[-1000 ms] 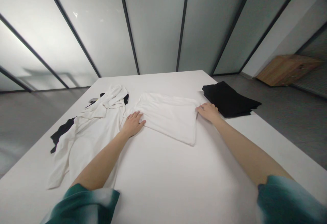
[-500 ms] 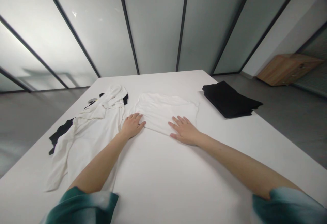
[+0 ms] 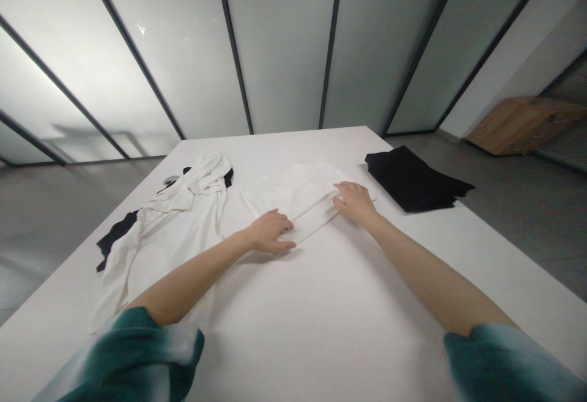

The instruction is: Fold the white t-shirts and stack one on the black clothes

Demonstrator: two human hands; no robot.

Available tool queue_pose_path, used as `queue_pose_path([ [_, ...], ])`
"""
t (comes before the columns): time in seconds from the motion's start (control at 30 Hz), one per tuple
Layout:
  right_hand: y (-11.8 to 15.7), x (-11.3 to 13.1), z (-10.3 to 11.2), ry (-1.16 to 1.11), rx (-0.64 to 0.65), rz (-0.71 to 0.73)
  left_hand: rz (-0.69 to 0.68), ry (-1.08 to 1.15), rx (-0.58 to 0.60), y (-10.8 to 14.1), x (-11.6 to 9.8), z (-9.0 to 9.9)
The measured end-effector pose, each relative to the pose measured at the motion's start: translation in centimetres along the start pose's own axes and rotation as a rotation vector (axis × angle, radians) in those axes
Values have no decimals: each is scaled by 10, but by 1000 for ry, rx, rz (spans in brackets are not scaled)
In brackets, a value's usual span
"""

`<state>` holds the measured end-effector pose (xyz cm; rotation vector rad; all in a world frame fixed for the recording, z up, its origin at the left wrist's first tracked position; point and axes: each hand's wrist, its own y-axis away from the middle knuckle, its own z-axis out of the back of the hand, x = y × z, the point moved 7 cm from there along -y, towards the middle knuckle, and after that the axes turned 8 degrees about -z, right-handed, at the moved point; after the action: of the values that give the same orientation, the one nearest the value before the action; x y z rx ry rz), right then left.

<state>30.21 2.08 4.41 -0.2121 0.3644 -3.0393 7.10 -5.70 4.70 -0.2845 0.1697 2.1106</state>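
Observation:
A folded white cloth lies turned at an angle on the white table. At its near left corner is my left hand, thumb and fingers apart on the fabric. My right hand is at the cloth's right end, its thumb and index finger on either side of the edge strip; whether it pinches the fabric is hard to tell. Left of the cloth, a larger white garment is spread out with black fabric showing from under it.
A stack of folded black cloth sits at the table's right edge. Beyond the garment, a small grey round object lies near the left edge. A wooden cabinet stands on the floor at the right, and frosted glass panels rise behind the table.
The white cloth has turned, its right end now farther back. My left hand has moved right and slightly nearer, while my right hand has moved away and to the right.

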Motion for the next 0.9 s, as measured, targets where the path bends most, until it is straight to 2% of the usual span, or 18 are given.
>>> queue_pose_path([
  [0.1, 23, 12, 7, 2, 4, -24, -147, 260, 13, -12, -27, -6],
  [0.17, 34, 8, 12, 28, 10, -52, -136, 295, -74, -22, -24, 0],
  [0.23, 42, -6, 14, 43, 56, -102, 11, 180, -197, -32, 1, 10],
  [0.3, 48, -28, 12, 44, 132, -178, 244, 33, -275, -38, 37, 18],
  [0.4, 60, -58, 9, 32, 205, -290, 577, -80, -292, -42, 91, 22],
  [0.47, 68, -65, 8, 12, 198, -311, 690, -95, -258, -47, 113, 19],
  [0.57, 75, -59, 5, 13, 137, -303, 745, -76, -242, -61, 129, 13],
  [0.73, 73, -40, -9, 6, 111, -322, 774, 0, -213, -85, 136, 4],
  [0.8, 66, -37, -13, -81, 138, -325, 780, 17, -212, -86, 139, 4],
  [0.9, 53, -40, -14, -302, 160, -363, 818, 49, -255, -72, 150, 10],
])
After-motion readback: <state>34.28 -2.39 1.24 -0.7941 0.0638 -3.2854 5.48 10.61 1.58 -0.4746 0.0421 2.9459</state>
